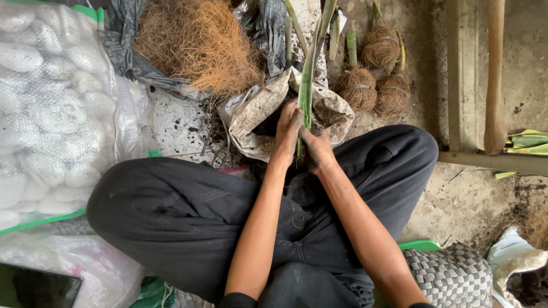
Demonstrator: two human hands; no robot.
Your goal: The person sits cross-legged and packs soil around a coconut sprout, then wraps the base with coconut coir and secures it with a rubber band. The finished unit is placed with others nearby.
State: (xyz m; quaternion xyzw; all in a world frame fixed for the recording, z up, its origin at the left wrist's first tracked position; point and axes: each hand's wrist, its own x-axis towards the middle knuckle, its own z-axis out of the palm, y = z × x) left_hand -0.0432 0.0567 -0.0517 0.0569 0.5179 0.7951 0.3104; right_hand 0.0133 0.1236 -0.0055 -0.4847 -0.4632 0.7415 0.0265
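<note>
A long green plant stalk (307, 80) stands upright in front of me, its base hidden between my hands. My left hand (287, 132) wraps the stalk's lower part from the left. My right hand (317, 149) cups it from the right, fingers dirty with soil. Both hands sit over a crumpled white sack (258, 109) holding dark soil. I sit cross-legged in black trousers (182, 211).
A pile of brown coconut fibre (200, 40) lies on black plastic at the top. Three fibre-wrapped plant balls (358, 88) stand at the upper right. A white mesh sack of pale lumps (51, 108) fills the left. A wooden frame (494, 80) and woven mat (451, 276) lie right.
</note>
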